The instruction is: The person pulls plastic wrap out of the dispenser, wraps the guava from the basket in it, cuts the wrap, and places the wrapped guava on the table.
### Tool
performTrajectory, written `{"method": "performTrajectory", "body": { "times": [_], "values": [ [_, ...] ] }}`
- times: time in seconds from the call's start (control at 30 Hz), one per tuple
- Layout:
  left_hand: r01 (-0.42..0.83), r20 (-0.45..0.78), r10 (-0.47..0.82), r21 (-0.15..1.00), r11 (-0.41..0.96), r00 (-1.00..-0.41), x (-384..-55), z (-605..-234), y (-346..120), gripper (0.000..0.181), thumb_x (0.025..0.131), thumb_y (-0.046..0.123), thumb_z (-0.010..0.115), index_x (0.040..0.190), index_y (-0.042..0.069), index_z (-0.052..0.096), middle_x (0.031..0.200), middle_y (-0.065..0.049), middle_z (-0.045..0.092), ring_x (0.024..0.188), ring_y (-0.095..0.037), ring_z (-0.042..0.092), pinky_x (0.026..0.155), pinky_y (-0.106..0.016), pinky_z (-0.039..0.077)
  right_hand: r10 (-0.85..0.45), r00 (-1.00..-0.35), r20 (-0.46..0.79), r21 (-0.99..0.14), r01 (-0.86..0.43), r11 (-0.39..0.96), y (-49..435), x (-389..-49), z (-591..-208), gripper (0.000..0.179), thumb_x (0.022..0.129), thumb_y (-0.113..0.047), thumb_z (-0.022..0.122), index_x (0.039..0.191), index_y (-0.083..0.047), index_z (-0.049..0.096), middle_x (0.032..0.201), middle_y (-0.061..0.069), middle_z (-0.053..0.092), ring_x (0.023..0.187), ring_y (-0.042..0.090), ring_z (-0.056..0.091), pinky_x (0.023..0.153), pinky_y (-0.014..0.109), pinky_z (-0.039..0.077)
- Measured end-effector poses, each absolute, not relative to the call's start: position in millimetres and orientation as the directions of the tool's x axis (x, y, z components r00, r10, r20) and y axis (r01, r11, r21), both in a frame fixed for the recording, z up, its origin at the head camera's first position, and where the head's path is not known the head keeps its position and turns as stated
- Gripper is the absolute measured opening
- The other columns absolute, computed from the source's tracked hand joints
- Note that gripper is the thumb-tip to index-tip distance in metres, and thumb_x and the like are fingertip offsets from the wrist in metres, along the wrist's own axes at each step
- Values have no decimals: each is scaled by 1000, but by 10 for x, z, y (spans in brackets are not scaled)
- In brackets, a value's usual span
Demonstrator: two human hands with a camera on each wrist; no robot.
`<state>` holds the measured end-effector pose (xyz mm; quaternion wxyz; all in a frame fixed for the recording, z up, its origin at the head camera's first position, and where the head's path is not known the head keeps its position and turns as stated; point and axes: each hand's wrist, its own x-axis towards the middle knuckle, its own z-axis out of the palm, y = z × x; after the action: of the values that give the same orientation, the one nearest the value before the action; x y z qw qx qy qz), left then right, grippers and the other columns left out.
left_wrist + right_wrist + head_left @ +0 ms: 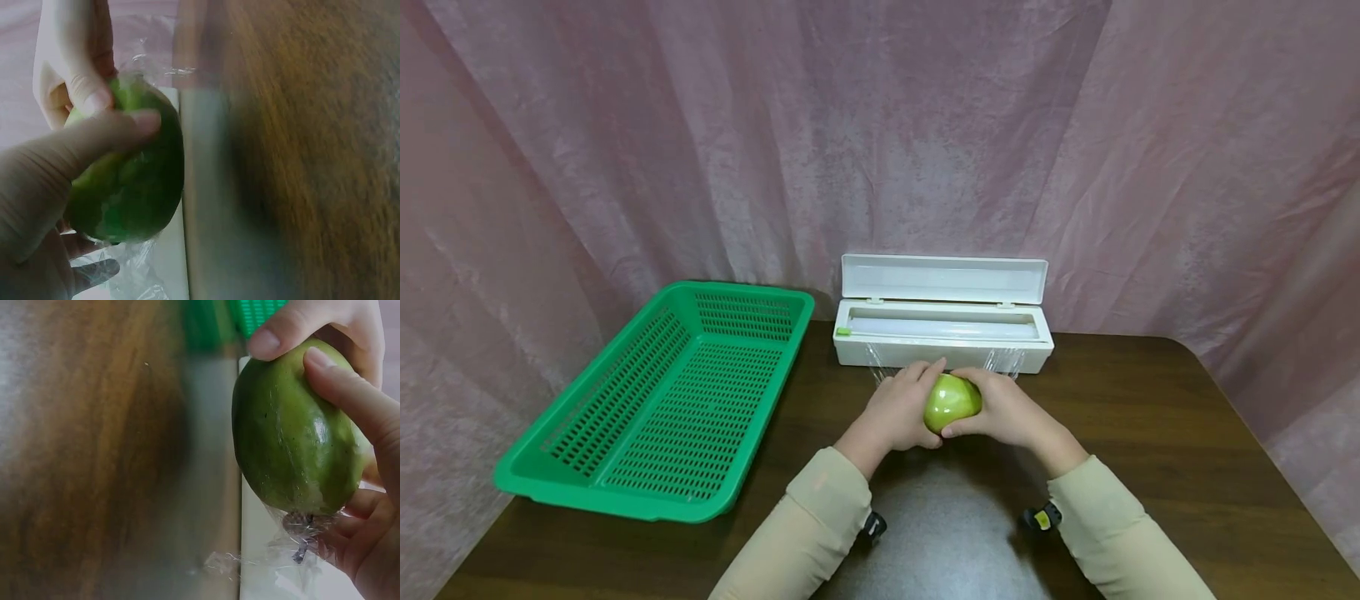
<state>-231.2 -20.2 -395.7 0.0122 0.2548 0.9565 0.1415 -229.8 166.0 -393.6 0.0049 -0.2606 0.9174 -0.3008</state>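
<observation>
A glossy green oblong fruit [952, 402] is held between both hands, just in front of the white cling film dispenser [932, 357]. My left hand [901, 412] grips its left side, with the thumb laid across the skin in the left wrist view. On the other side, my right hand [1011, 410] holds it between thumb and fingers. Clear cling film [303, 540] clings around the fruit and bunches at its stem end in the right wrist view. Film also stretches from the dispenser's front toward the hands. The fruit's far side is hidden.
The dispenser's lid [943, 279] stands raised behind a film roll [943, 327]. A green perforated basket [805, 325] lies at the left of the dark wooden table [1157, 417]. Pink curtains [880, 150] hang behind the table's back edge.
</observation>
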Motion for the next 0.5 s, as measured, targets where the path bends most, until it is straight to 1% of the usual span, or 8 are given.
{"method": "performTrajectory", "body": {
  "times": [0.07,0.17,0.3,0.4,0.5],
  "values": [
    [484,67,484,260,836,-872,-2314,-3958,-193,101,64,37,86,145,12,31,137,-5,45,120,-20,48,95,-41,43,-485,-864,139,-563,-472,679,1664,-2311,-3927,73,66,-42,84,123,-7,56,103,-1,64,84,10,58,74,29,49],
    [476,78,474,265,838,-877,-2336,-3967,-191,92,63,35,86,137,11,39,129,-5,49,111,-18,52,92,-39,45,-487,-863,136,-569,-470,674,1664,-2324,-3928,74,66,-44,84,124,-7,56,103,-1,64,84,11,57,74,29,49],
    [471,82,468,286,834,-880,-2371,-3966,-205,87,61,34,87,133,11,44,124,-4,52,105,-18,53,90,-38,47,-484,-865,136,-578,-466,670,1670,-2319,-3956,78,70,-45,81,130,-6,52,111,3,64,88,12,58,76,31,48],
    [474,83,471,282,834,-878,-2384,-3966,-208,86,61,35,87,132,12,45,123,-4,53,106,-18,54,90,-38,48,-476,-870,128,-598,-451,663,1690,-2303,-4002,81,73,-44,79,136,-6,47,120,7,61,97,16,59,82,36,48],
    [478,84,474,271,836,-877,-2395,-3957,-200,86,60,36,88,131,12,46,122,-4,55,106,-18,55,89,-38,49,-473,-872,129,-601,-448,662,1708,-2290,-4056,88,74,-42,79,141,-3,39,132,14,54,110,25,56,91,43,46]
  ]
}}
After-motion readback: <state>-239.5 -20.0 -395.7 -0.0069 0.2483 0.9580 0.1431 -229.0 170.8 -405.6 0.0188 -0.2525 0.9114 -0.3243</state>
